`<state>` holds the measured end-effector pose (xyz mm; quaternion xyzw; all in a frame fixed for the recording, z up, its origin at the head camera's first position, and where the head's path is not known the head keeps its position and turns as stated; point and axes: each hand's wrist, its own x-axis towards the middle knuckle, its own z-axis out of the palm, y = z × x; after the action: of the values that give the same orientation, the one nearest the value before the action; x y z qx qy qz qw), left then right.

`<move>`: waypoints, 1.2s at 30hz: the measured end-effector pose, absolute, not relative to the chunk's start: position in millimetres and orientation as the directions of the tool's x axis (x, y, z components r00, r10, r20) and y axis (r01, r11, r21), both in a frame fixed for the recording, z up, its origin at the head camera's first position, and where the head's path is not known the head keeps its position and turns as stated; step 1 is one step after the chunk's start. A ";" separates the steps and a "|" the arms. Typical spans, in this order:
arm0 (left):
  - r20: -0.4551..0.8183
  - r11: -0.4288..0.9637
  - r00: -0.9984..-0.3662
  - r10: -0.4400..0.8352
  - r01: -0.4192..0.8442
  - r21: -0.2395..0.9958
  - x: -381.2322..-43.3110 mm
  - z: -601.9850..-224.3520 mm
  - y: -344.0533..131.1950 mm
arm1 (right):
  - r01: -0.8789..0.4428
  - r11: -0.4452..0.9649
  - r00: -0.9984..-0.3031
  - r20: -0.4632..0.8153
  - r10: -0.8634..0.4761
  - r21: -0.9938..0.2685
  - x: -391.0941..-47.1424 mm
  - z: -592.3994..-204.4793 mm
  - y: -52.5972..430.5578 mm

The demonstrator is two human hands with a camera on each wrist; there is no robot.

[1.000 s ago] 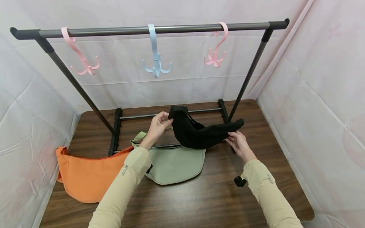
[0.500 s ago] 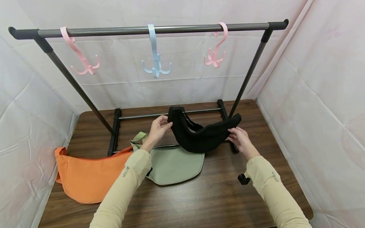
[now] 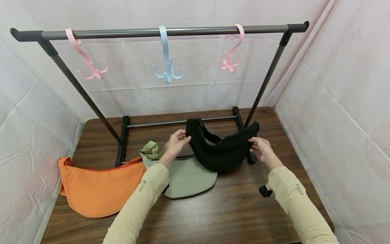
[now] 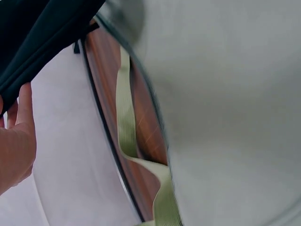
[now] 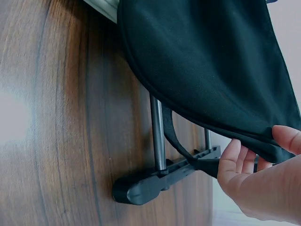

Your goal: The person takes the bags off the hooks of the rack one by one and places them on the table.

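A black crescent-shaped shoulder bag (image 3: 222, 152) hangs between both hands above the table, its strap looped behind it. My left hand (image 3: 177, 144) pinches the bag's left end between thumb and fingers. At the opposite end, the right hand (image 3: 262, 150) grips the lower corner; in the right wrist view the thumb of that hand (image 5: 263, 172) lies on top of the black fabric with the fingers beneath. Partly covered by the black bag is a sage green bag (image 3: 189, 178), flat on the table with its light green strap (image 4: 126, 103) bunched at the back.
An orange bag (image 3: 100, 189) lies at the left. Above stands a rack with a dark metal bar (image 3: 122, 33), bearing a left pink hook (image 3: 86, 59), a blue hook (image 3: 166, 57) and a right pink hook (image 3: 232, 54). The rack's foot (image 5: 141, 188) rests on the wooden table (image 3: 207, 220).
Both hands have moved slightly right and toward the front with the black bag. Its body hangs lower and shows more of its front. The green and orange bags have not moved.
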<state>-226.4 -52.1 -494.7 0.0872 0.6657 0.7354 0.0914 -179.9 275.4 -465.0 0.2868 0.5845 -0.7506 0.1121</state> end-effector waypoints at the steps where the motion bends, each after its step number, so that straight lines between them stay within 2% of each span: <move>1: 0.002 -0.108 -0.966 0.257 -0.027 0.994 -225.6 -496.8 -50.6 | 0.508 -0.296 -0.806 -0.568 0.167 -0.809 -179.7 -465.2 276.7; 9: -0.132 -0.033 -0.963 0.235 -0.143 0.989 -221.3 -499.1 -37.2 | 0.540 -0.260 -0.781 -0.592 0.198 -0.800 -179.1 -465.9 289.5; 13: -0.170 -0.065 -0.958 0.232 -0.189 0.980 -220.4 -501.9 -30.2 | 0.558 -0.244 -0.768 -0.605 0.211 -0.793 -178.1 -465.0 297.6; 27: -0.182 -0.059 -0.955 0.233 -0.201 0.978 -206.2 -511.2 1.0 | 0.593 -0.225 -0.741 -0.634 0.223 -0.773 -165.8 -470.2 332.3; 36: -0.213 -0.109 -0.947 0.240 -0.245 0.963 -195.4 -520.5 23.6 | 0.613 -0.231 -0.713 -0.655 0.251 -0.756 -160.2 -474.8 353.8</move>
<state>-195.4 23.6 -520.5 -0.0017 0.6472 0.7447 0.1627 -160.2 353.8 -474.8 0.3563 0.6065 -0.6989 0.1293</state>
